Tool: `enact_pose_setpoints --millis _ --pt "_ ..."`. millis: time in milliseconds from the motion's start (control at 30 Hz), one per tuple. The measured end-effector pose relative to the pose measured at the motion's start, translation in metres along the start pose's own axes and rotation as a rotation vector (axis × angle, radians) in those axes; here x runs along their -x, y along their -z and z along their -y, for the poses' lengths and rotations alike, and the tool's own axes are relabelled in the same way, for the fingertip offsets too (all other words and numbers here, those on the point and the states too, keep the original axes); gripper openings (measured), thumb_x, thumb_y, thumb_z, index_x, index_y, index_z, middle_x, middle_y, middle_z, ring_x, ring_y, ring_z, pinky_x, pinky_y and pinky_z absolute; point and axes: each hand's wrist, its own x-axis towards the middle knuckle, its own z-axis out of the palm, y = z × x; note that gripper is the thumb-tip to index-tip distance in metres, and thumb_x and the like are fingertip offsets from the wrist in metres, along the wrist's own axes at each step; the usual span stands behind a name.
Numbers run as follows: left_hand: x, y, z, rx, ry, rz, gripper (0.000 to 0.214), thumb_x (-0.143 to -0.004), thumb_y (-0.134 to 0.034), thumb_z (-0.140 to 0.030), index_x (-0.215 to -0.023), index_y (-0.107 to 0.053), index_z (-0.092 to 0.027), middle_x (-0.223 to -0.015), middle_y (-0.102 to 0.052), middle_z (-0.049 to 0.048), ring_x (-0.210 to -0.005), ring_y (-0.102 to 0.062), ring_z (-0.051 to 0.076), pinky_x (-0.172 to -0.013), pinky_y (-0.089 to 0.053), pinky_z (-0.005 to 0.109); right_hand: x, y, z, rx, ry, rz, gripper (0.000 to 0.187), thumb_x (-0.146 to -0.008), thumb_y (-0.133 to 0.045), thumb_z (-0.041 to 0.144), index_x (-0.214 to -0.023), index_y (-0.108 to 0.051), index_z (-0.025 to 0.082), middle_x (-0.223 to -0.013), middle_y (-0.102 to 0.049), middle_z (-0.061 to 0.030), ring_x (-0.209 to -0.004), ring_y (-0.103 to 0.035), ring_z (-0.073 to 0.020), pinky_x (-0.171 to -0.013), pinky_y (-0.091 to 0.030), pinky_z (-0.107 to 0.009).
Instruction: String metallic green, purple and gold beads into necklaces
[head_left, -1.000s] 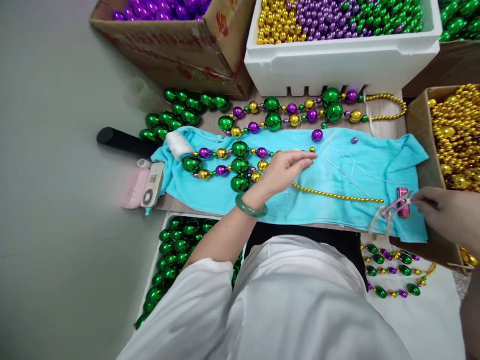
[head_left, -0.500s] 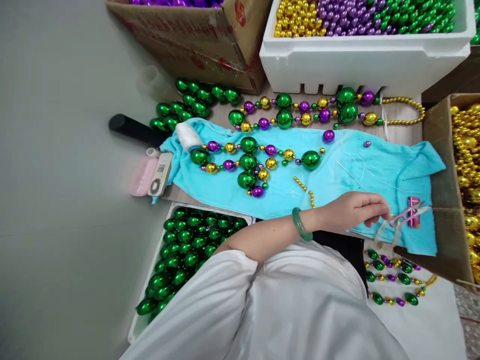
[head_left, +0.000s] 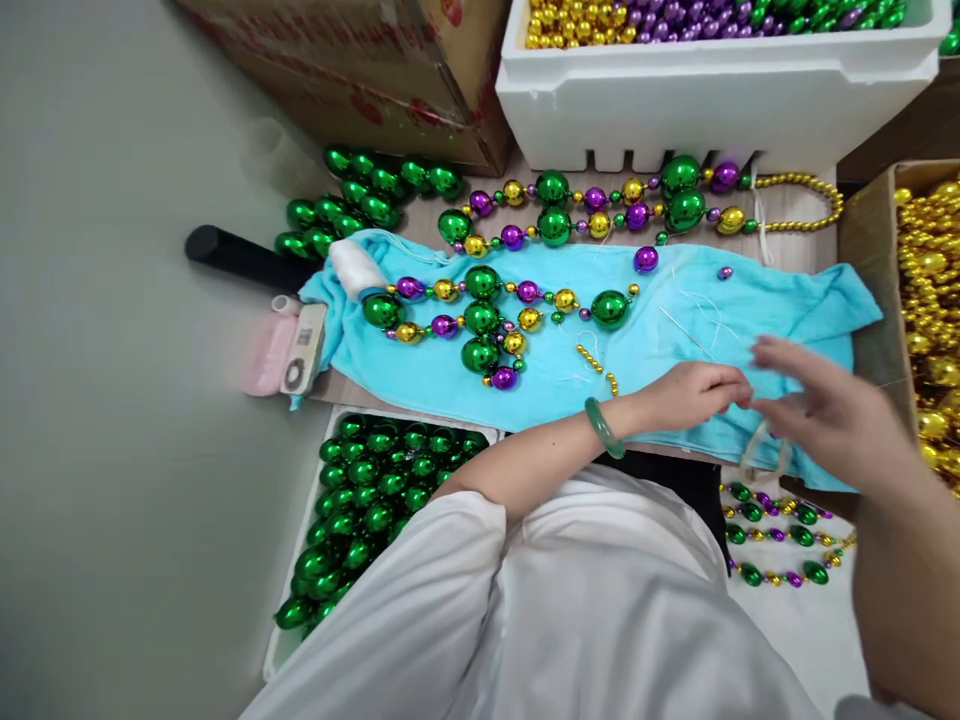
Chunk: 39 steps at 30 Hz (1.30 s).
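My left hand (head_left: 696, 394), with a green bangle on its wrist, is over the front of a turquoise towel (head_left: 427, 385). Its fingers are pinched together; anything between them is too small to make out. Blurred, my right hand (head_left: 836, 415) comes in from the right, thumb and forefinger apart, the thumb close to the left fingertips. Below them show the pale handles of scissors (head_left: 759, 458); the blades are hidden by my right hand. On the towel lie a needle (head_left: 684, 332) with thread, a partly strung bead necklace (head_left: 481, 318) and short gold bead pieces (head_left: 589, 358).
Behind the towel lies a long bead necklace (head_left: 553, 226). A white foam box (head_left: 712, 105) of sorted beads and a cardboard box (head_left: 360, 75) stand at the back. A thread spool (head_left: 356, 270) is at left; a tray (head_left: 300, 520) holds green beads. Gold beads (head_left: 934, 300) fill a box at right.
My right hand has come into view from the right and covers most of the scissors. My left hand has shifted slightly left in the picture, as the whole view has moved.
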Motion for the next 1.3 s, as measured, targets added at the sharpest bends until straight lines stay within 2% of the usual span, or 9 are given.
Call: enact_pose_setpoints --millis 133,333,500,600,700,833,1033,1167,1300 --pt "-0.005 0.009 0.008 -0.035 -0.041 0.012 0.029 -0.091 -0.047 -0.035 -0.077 -0.062 -0.014 -0.065 -0.054 -0.0025 -0.062 -0.048 0.008 -0.062 -0.037 0.022 -0.015 -0.025 -0.006 -0.031 -0.159 0.058 0.041 -0.08 -0.061 0.054 -0.098 -0.071 0.019 -0.064 -0.063 -0.0023 -0.052 -0.054 -0.0144 -0.051 -0.044 -0.028" --pt "0.007 0.018 0.022 -0.004 -0.044 0.13 0.025 -0.088 -0.053 -0.034 -0.09 -0.068 -0.014 -0.079 -0.065 0.0013 -0.074 -0.056 0.01 -0.071 -0.042 0.023 0.01 0.02 -0.021 0.013 -0.304 -0.101 0.026 -0.078 -0.061 0.049 -0.082 -0.068 0.024 -0.07 -0.066 -0.0032 -0.063 -0.058 -0.0196 -0.057 -0.043 -0.031" --pt "0.012 0.025 0.026 0.0 0.045 0.15 0.025 -0.086 -0.055 -0.035 -0.087 -0.067 -0.014 -0.061 -0.055 -0.0029 -0.057 -0.049 0.007 -0.06 -0.039 0.021 0.015 0.035 -0.045 0.338 -0.469 -0.124 0.025 -0.081 -0.056 0.045 -0.087 -0.069 0.024 -0.076 -0.067 -0.0056 -0.071 -0.058 -0.0232 -0.059 -0.041 -0.033" --pt "0.004 0.022 0.03 0.043 0.116 0.103 0.025 -0.085 -0.053 -0.035 -0.085 -0.065 -0.013 -0.056 -0.05 -0.0044 -0.05 -0.044 0.006 -0.052 -0.035 0.019 0.008 0.014 -0.042 0.474 -0.323 -0.155 0.026 -0.082 -0.052 0.037 -0.093 -0.07 0.02 -0.103 -0.069 -0.0131 -0.091 -0.06 -0.0291 -0.067 -0.045 -0.038" --pt "-0.009 0.01 0.029 0.092 0.105 0.074 0.026 -0.086 -0.049 -0.031 -0.09 -0.067 -0.012 -0.057 -0.051 -0.0042 -0.049 -0.044 0.006 -0.051 -0.036 0.019 -0.002 -0.022 -0.026 0.16 -0.109 -0.116 0.04 -0.079 -0.056 0.034 -0.116 -0.066 0.02 -0.121 -0.064 -0.0122 -0.088 -0.062 -0.0228 -0.069 -0.049 -0.035" --pt "-0.011 0.005 0.024 0.005 -0.028 0.033 0.03 -0.091 -0.048 -0.032 -0.095 -0.07 -0.012 -0.083 -0.07 0.0037 -0.076 -0.061 0.011 -0.073 -0.048 0.023 -0.014 -0.056 -0.019 -0.047 -0.152 0.025 0.038 -0.077 -0.058 0.037 -0.108 -0.07 0.019 -0.085 -0.071 -0.006 -0.068 -0.06 -0.0174 -0.062 -0.046 -0.029" --pt "0.045 0.068 0.036 -0.584 0.001 -0.278 0.03 -0.092 -0.046 -0.018 -0.108 -0.07 -0.017 -0.111 -0.07 0.0081 -0.104 -0.063 0.017 -0.094 -0.046 0.031 -0.005 -0.041 -0.054 0.081 -0.333 0.044 0.028 -0.073 -0.061 0.046 -0.077 -0.071 0.021 -0.063 -0.066 -0.0029 -0.06 -0.059 -0.0185 -0.056 -0.042 -0.029" --pt "0.078 0.107 0.061 -0.951 0.097 -0.229 0.045 -0.086 -0.038 -0.004 -0.12 -0.064 -0.018 -0.118 -0.064 0.009 -0.103 -0.061 0.02 -0.088 -0.048 0.032 0.004 -0.027 -0.064 0.119 -0.362 0.126 0.032 -0.072 -0.055 0.048 -0.079 -0.071 0.021 -0.054 -0.059 -0.0013 -0.051 -0.053 -0.0187 -0.048 -0.038 -0.03" --pt "0.08 0.117 0.077 -1.061 0.056 -0.187 0.04 -0.091 -0.038 -0.012 -0.121 -0.063 -0.018 -0.117 -0.061 0.0094 -0.103 -0.059 0.019 -0.087 -0.047 0.031 0.004 -0.024 -0.061 0.143 -0.411 0.093 0.038 -0.072 -0.052 0.053 -0.082 -0.071 0.022 -0.046 -0.052 -0.0003 -0.051 -0.053 -0.0213 -0.049 -0.039 -0.032"
